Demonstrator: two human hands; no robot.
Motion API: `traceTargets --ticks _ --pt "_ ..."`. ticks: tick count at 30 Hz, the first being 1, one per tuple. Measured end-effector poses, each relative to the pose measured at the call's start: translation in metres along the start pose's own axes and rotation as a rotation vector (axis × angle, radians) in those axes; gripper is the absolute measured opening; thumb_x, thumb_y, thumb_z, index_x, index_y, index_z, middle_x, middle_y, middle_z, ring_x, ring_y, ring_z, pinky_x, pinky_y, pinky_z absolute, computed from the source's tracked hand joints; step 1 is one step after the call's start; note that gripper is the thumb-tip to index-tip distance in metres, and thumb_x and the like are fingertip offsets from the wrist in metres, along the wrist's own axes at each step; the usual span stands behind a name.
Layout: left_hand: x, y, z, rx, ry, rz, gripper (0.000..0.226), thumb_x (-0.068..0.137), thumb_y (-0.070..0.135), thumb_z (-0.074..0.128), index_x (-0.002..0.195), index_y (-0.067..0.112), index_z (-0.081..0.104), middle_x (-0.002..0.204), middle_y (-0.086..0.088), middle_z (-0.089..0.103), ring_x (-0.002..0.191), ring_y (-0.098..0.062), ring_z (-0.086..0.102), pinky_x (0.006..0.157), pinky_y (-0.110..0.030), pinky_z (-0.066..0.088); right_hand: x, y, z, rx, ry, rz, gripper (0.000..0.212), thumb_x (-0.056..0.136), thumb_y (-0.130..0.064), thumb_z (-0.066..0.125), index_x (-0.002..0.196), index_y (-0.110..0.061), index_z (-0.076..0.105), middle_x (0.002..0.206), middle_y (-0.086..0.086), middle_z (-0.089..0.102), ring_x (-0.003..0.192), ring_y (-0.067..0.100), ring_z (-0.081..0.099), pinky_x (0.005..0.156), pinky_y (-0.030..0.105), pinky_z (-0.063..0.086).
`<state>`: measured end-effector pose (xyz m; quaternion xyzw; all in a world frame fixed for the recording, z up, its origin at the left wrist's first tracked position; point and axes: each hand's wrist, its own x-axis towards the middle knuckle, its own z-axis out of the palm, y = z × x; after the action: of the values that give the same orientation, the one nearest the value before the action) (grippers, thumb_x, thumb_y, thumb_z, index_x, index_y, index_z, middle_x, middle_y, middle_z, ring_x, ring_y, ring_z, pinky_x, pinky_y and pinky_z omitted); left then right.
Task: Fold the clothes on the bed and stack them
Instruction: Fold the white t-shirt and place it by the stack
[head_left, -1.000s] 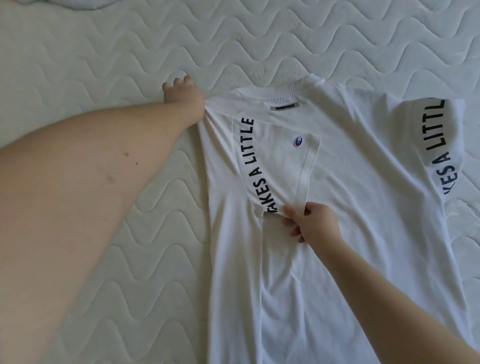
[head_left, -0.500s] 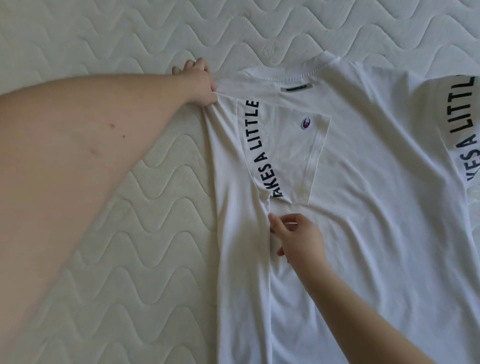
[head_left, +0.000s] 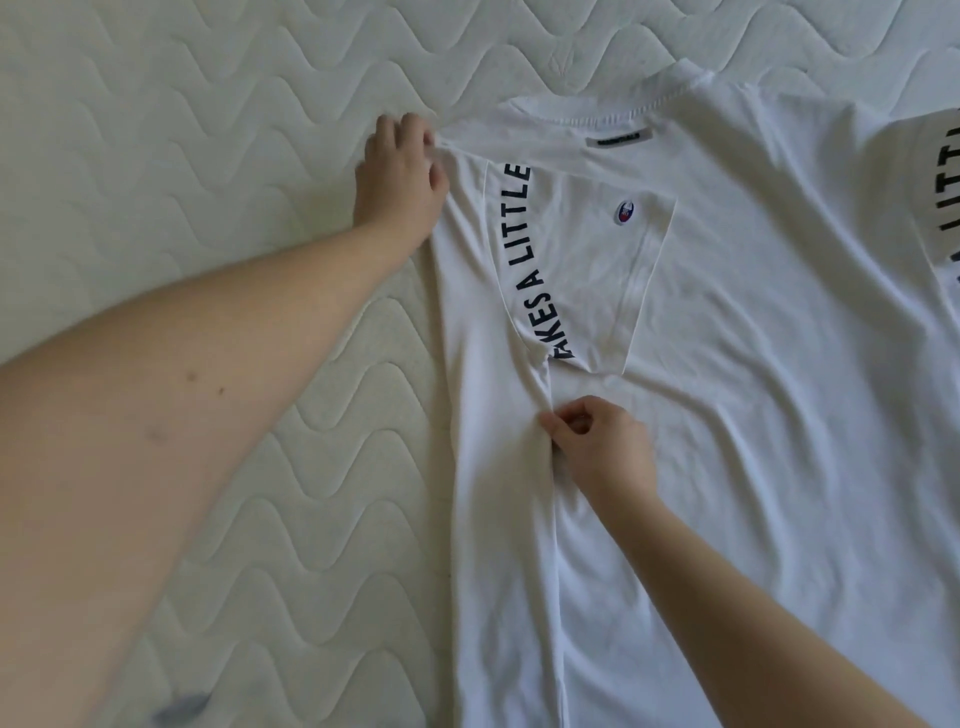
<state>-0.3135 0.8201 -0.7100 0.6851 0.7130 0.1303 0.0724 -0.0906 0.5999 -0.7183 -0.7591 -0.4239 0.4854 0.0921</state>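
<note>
A white T-shirt (head_left: 779, 389) lies spread on the mattress, collar at the top. Its left side is folded inward, and the left sleeve (head_left: 576, 270), printed with black letters and a small round logo, lies flat across the body. My left hand (head_left: 400, 182) grips the folded edge at the left shoulder. My right hand (head_left: 597, 441) pinches the edge of the folded flap just below the sleeve. The right sleeve (head_left: 930, 197) with the same lettering lies at the right edge of the view.
The quilted white mattress (head_left: 182, 156) with a wavy stitch pattern stretches to the left and above the shirt. A small grey patch (head_left: 176, 714) shows at the bottom left edge.
My right hand has let go of the sleeve's lower edge and slid down to the flap's edge below it. My left hand stays at the shoulder. The view has shifted slightly left.
</note>
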Motion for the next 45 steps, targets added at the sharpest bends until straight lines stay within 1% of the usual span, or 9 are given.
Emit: traceTargets --ticks 5,9,15,17,23,29,34,39,45 --pt "-0.099 -0.003 0.009 -0.275 -0.222 -0.279 0.024 0.092 0.034 0.06 0.094 0.01 0.061 0.092 -0.011 0.069 0.084 -0.029 0.065 0.075 -0.034 0.052 -0.026 0.004 0.002 -0.064 -0.047 -0.023 0.024 0.089 -0.053 0.061 0.087 -0.029 0.065 0.076 -0.014 0.066 0.072 0.006 0.061 0.056 0.025 0.043" --pt "-0.173 0.004 0.009 -0.442 -0.336 -0.486 0.022 0.087 0.035 0.068 0.089 0.016 0.056 0.088 -0.009 0.068 0.067 -0.03 0.068 0.061 -0.045 0.059 -0.055 0.025 0.009 -0.159 -0.2 0.005 0.027 0.087 -0.052 0.064 0.086 -0.025 0.068 0.077 -0.013 0.067 0.069 0.006 0.063 0.06 0.026 0.05" --pt "-0.269 0.015 -0.001 -0.453 -0.573 -0.519 0.028 0.083 0.033 0.074 0.089 0.007 0.063 0.084 -0.009 0.068 0.079 -0.028 0.065 0.065 -0.032 0.047 -0.117 0.074 0.022 -0.149 -0.378 0.073 0.03 0.084 -0.045 0.07 0.087 -0.015 0.072 0.08 -0.004 0.071 0.071 0.013 0.066 0.069 0.032 0.057" --pt "-0.303 0.017 -0.004 -0.476 -0.631 -0.55 0.032 0.083 0.034 0.075 0.092 0.005 0.065 0.089 -0.009 0.069 0.081 -0.026 0.066 0.07 -0.032 0.048 -0.141 0.094 0.026 -0.197 -0.444 0.097 0.031 0.085 -0.043 0.07 0.081 -0.012 0.068 0.071 -0.007 0.064 0.061 0.01 0.058 0.057 0.025 0.048" --pt "-0.403 0.019 -0.007 -0.696 -0.652 -0.746 0.026 0.077 0.035 0.077 0.09 0.014 0.067 0.091 -0.007 0.074 0.082 -0.024 0.071 0.08 -0.046 0.057 -0.196 0.148 0.038 -0.277 -0.511 0.124 0.023 0.092 -0.034 0.06 0.086 -0.012 0.064 0.076 -0.001 0.064 0.065 0.015 0.054 0.061 0.027 0.042" --pt "-0.485 0.042 -0.017 -0.778 -0.702 -0.818 0.02 0.084 0.027 0.074 0.097 0.016 0.064 0.096 0.001 0.072 0.086 -0.016 0.069 0.081 -0.034 0.056 -0.218 0.168 0.034 -0.135 -0.378 0.11 0.023 0.099 -0.029 0.053 0.082 -0.015 0.06 0.069 -0.003 0.072 0.046 -0.001 0.051 0.047 0.015 0.037" --pt "-0.52 0.057 -0.019 -0.77 -0.704 -0.836 0.028 0.083 0.029 0.073 0.104 0.017 0.059 0.103 0.003 0.07 0.092 -0.016 0.067 0.081 -0.034 0.056 -0.225 0.173 0.032 -0.05 -0.199 0.148 0.021 0.097 -0.034 0.058 0.088 -0.014 0.062 0.071 0.0 0.071 0.048 0.009 0.056 0.048 0.02 0.04" --pt "-0.527 0.061 -0.024 -0.66 -0.708 -0.814 0.03 0.086 0.032 0.07 0.104 0.02 0.05 0.104 0.006 0.06 0.096 -0.024 0.063 0.086 -0.041 0.054 -0.231 0.172 0.034 -0.157 -0.309 0.176 0.034 0.097 -0.04 0.056 0.082 -0.01 0.066 0.066 -0.003 0.071 0.044 0.006 0.056 0.05 0.021 0.041" --pt "-0.546 0.048 -0.021 -0.579 -0.76 -0.793 0.017 0.085 0.028 0.07 0.084 0.018 0.056 0.082 -0.005 0.07 0.069 -0.028 0.069 0.07 -0.045 0.058 -0.23 0.164 0.031 -0.194 -0.424 0.303 0.04 0.096 -0.045 0.054 0.073 -0.014 0.065 0.057 -0.005 0.065 0.045 0.009 0.054 0.052 0.024 0.042"
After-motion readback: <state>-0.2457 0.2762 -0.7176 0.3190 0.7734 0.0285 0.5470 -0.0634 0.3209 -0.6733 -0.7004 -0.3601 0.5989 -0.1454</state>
